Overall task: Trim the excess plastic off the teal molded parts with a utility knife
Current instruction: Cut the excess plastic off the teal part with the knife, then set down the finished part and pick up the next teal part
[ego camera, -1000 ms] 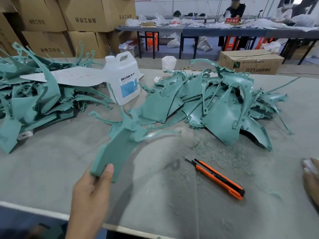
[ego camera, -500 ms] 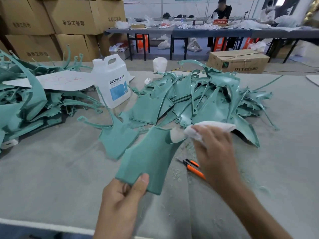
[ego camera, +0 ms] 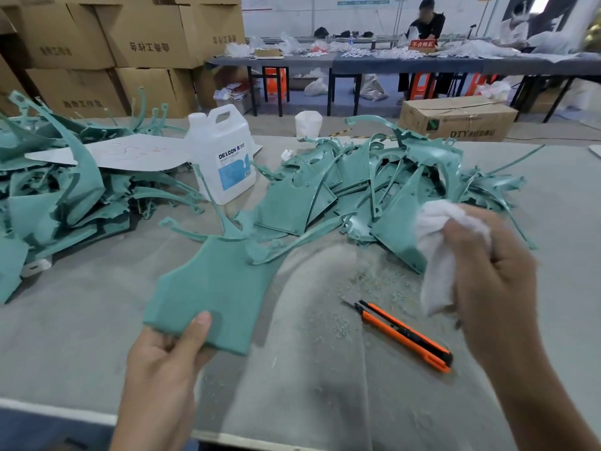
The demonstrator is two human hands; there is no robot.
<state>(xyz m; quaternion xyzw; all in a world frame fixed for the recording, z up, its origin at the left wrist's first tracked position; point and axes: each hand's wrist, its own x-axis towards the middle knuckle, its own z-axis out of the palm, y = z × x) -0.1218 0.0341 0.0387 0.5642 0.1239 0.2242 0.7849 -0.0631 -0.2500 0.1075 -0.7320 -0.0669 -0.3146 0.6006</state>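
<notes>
Teal molded part [ego camera: 214,294] held just above table [ego camera: 65,336], left of centre; gripped at its near edge by left hand [ego camera: 162,362], thumb pressed flat on upper face, other fingers underneath and mostly hidden; thin curved arms of plastic projecting from its far end toward the heaps.

Utility knife [ego camera: 406,336] lying flat on table, untouched, between the two hands; well apart from left hand, near right hand [ego camera: 494,281], below it and to its left as viewed; long axis diagonal, blade end far-left and pointing toward the held part, butt end near-right beside the right forearm.

Right hand raised above table, fingers curled round a crumpled white cloth [ego camera: 445,236]; not free for the knife.

Judged: knife handle nearer the right hand, so pickup by that hand favoured, by a short reach down and inward; cloth to be set aside first; handle best taken from the butt end, blade facing away from the wrist. Excess plastic along the part's edges not discernible at this resolution.

Teal shavings [ego camera: 374,275] scattered on table between knife and right-hand heap of teal parts [ego camera: 390,190]; second heap [ego camera: 58,196] at far left; white DEXCON jug [ego camera: 224,157] standing upright between the heaps.
</notes>
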